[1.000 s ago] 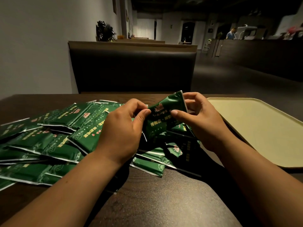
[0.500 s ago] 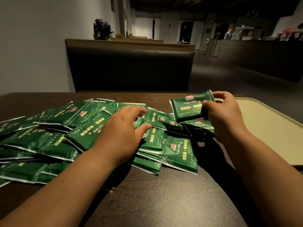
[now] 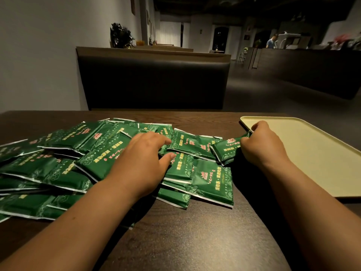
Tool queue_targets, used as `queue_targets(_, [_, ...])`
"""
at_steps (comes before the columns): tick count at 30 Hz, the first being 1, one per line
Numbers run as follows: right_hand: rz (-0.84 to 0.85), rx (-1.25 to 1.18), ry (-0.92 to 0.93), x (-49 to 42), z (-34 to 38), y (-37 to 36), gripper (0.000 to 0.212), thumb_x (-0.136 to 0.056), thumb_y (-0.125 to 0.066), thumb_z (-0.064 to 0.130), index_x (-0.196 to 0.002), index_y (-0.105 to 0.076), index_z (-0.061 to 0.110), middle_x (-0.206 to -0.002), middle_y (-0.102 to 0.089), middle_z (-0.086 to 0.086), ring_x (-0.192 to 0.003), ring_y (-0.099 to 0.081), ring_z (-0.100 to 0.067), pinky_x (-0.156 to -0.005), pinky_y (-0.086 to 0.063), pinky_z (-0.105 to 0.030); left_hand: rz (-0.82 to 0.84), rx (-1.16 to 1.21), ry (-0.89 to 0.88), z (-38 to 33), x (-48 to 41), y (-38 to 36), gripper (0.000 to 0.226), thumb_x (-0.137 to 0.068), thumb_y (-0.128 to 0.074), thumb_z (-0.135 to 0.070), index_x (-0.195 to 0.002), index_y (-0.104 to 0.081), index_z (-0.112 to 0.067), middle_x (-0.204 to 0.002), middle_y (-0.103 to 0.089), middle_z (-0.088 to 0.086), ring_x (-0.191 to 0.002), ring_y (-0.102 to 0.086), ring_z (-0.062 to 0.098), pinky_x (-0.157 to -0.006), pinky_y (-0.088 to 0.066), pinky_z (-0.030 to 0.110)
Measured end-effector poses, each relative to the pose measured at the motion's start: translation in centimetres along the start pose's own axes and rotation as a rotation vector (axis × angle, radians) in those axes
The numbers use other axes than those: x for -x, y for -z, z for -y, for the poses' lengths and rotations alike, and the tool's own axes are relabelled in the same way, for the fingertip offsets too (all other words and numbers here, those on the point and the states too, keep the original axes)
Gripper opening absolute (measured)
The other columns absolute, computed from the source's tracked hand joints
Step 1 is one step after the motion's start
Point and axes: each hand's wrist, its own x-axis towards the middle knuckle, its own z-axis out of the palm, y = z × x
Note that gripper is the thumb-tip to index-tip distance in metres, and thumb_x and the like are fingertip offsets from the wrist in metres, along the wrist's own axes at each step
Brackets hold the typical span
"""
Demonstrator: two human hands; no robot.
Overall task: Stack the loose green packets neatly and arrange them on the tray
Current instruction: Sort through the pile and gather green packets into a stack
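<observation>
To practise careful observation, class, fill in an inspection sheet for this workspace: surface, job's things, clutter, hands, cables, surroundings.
Surface: dark wooden table.
Job's things: green packets heaped loosely at left; beige tray at right.
Clutter: nothing seen.
Hands: left hand rests on the heap; right hand grips one packet near the tray's corner.
Cables: nothing seen.
Surroundings: padded bench opposite; counter and person far off.

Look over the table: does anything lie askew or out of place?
Yes. The green packets sprawl in a loose heap on the table, overlapping and pointing different ways, not stacked. None shows on the tray. The right hand grips one packet by the tray's left edge; the left hand rests on the heap.
</observation>
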Motion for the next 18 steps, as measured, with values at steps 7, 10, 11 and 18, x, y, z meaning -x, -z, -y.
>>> queue_targets(7, [-0.022, 0.132, 0.258, 1.0, 1.4, -0.2, 0.041, -0.091, -0.069, 0.032, -0.130, -0.060, 0.024, -0.128, -0.058, -0.007, -0.120, -0.051, -0.032, -0.100, -0.044, -0.044, 0.091, -0.075, -0.121, -2.1, -1.2, -1.0, 0.047, -0.105, -0.046, -0.049, -0.148, -0.050, -0.031, -0.151, -0.049, -0.013, -0.142, -0.037, 0.011, -0.122, -0.027, 0.034])
queue_targets(10, [0.152, 0.041, 0.392, 1.9, 2.4, -0.2, 0.030, -0.089, -0.075, 0.031, -0.117, -0.067, 0.026, -0.109, -0.066, 0.005, -0.097, -0.060, -0.017, -0.074, -0.046, -0.028, 0.219, -0.133, -0.219, -3.0, -1.4, -1.5, 0.054, -0.107, -0.034, -0.051, -0.157, -0.037, -0.032, -0.164, -0.034, -0.012, -0.153, -0.022, 0.011, -0.130, -0.004, 0.038])
queue_targets(11, [0.209, 0.062, 0.411, 2.0, 2.5, -0.4, 0.029, -0.089, -0.075, 0.031, -0.116, -0.067, 0.026, -0.107, -0.067, 0.006, -0.095, -0.061, -0.015, -0.072, -0.045, -0.027, 0.281, -0.153, -0.228, -3.0, -1.4, -1.7, 0.056, -0.107, -0.030, -0.053, -0.159, -0.032, -0.033, -0.167, -0.029, -0.013, -0.156, -0.017, 0.011, -0.130, 0.000, 0.039])
queue_targets(18, [0.244, 0.076, 0.405, 1.7, 1.8, -0.6, 0.032, -0.088, -0.078, 0.024, -0.118, -0.068, 0.026, -0.108, -0.068, 0.007, -0.098, -0.064, -0.015, -0.078, -0.048, -0.027, 0.262, -0.239, -0.092, -3.4, -0.9, -0.8, 0.057, -0.104, -0.029, -0.062, -0.149, -0.045, -0.031, -0.140, -0.058, -0.006, -0.134, -0.044, 0.021, -0.121, -0.025, 0.043])
